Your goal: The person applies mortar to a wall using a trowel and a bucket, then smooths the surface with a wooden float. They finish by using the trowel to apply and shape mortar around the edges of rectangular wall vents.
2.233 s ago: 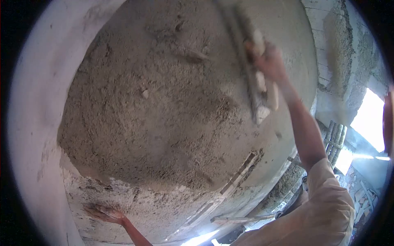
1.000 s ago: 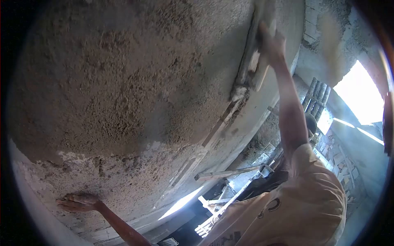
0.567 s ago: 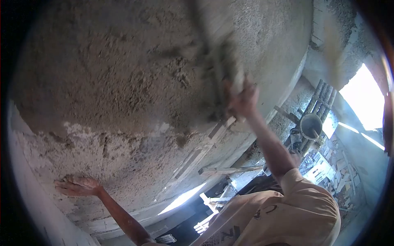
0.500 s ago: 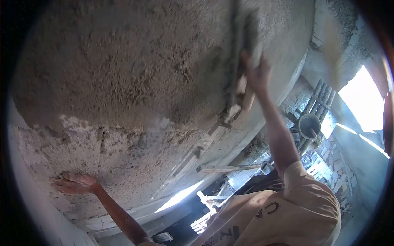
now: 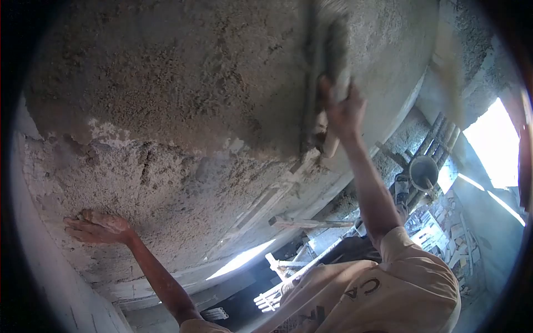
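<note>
My left hand [image 5: 100,227] lies flat against the rough lower part of the plastered wall [image 5: 183,89], its fingers stretched out. At the upper right, my right hand [image 5: 345,111] is wrapped round a long flat plastering tool [image 5: 313,83], whose blade stands edge-on to me against the wall and is blurred by motion. Under the blade the plaster is grey and smoother. To its left the coat is coarse and brown, and below that runs a broken, lighter edge.
A bucket [image 5: 423,172] stands by wooden poles [image 5: 438,141] at the right. Broken rubble [image 5: 458,238] lies below it. A wooden beam [image 5: 311,223] juts out below the wall. Bright openings show at the right and bottom.
The view has shifted a little. The tool and my right hand have moved slightly against the wall. My left hand stays flat on the wall.
</note>
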A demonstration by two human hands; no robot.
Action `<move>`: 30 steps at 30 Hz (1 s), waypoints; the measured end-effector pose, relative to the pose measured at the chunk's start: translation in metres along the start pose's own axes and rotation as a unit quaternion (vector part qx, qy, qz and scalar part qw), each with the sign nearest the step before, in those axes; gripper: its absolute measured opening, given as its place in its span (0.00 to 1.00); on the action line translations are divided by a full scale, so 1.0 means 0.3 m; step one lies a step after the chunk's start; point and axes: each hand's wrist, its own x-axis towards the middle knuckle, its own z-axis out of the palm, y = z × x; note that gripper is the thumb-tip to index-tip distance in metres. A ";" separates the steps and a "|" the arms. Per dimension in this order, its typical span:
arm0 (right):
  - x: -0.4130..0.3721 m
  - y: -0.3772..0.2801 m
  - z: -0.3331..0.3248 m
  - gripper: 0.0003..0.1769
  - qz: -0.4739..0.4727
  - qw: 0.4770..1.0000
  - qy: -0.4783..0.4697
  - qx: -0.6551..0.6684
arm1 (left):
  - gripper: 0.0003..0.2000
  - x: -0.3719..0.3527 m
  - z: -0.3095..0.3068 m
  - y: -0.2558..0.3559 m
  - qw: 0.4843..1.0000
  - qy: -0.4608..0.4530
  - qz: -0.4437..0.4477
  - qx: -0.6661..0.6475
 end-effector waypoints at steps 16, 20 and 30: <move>-0.008 -0.041 0.049 0.31 -0.034 0.997 -0.035 0.051 | 0.41 -0.002 -0.002 0.006 0.989 -0.032 -0.141 0.038; -0.196 -0.120 0.135 0.32 -0.239 0.951 -0.130 -0.146 | 0.41 0.027 -0.006 0.027 0.993 -0.010 -0.113 0.028; 0.181 -0.053 -0.048 0.38 -0.145 0.987 0.056 0.046 | 0.39 -0.002 -0.001 0.001 0.984 -0.025 -0.164 0.068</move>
